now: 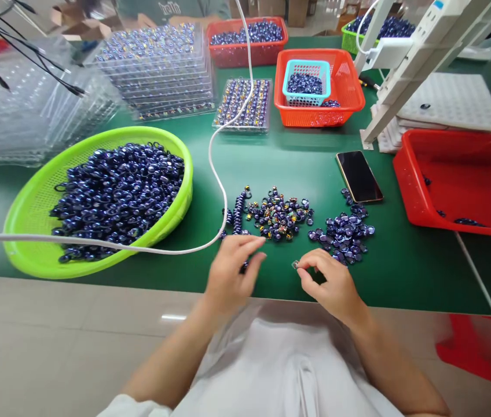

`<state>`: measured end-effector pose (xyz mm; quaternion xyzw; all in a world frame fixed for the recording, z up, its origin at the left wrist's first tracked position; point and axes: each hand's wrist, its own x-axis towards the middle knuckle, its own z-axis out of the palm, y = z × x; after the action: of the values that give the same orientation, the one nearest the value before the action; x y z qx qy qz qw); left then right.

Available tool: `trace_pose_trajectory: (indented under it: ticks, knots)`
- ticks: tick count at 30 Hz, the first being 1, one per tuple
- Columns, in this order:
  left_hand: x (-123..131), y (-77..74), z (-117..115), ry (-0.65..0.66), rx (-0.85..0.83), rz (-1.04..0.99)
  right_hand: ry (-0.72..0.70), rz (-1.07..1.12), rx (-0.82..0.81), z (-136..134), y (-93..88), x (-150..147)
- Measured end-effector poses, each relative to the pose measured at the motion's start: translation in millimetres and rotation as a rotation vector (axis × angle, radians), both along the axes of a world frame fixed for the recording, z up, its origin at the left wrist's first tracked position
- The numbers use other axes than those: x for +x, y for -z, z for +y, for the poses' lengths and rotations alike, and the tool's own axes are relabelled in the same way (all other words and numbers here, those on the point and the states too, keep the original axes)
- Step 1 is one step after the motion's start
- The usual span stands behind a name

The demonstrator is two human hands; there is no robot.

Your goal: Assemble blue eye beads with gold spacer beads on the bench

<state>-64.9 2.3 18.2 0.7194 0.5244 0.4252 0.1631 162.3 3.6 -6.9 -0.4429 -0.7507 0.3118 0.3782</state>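
My right hand (330, 284) is closed in a pinch on a small shiny square piece (295, 264) just above the table's near edge. My left hand (234, 269) has its thumb and index finger apart. A dark blue bit (244, 265) shows in that gap; whether it lies in the palm or on the table I cannot tell. Beyond the hands lies a loose heap of dark blue ring-like parts with gold bits (278, 214). Left of it stands a row of stacked dark blue rings (238, 213). Flat dark blue caps (344, 234) are heaped beyond my right hand.
A green basket (187, 168) of dark blue parts stands at left, crossed by a white cable (217, 174). Behind are stacked clear trays (171, 87), a filled tray (245, 104) and an orange basket (319, 119). A phone (359, 176) and red bin (466, 174) lie right. Someone sits opposite.
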Motion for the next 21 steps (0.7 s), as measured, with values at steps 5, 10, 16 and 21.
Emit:
trace_pose_trajectory:
  ticks: [5,10,16,21]
  knots:
    - [38.7,14.1,-13.1,0.287,-0.469,-0.463,0.103,0.454,-0.447,-13.7,1.7,-1.8]
    - [49.2,18.7,-11.8,0.199,-0.623,-0.690,0.144,0.652,-0.540,-18.2,15.0,-1.6]
    - [48.1,14.2,-9.4,0.207,-0.833,-0.907,0.095,0.560,-0.447,-19.9,5.3,5.0]
    - [45.7,12.9,-6.6,0.276,-0.990,-1.064,-0.176,0.261,-0.197,-13.4,-12.8,12.7]
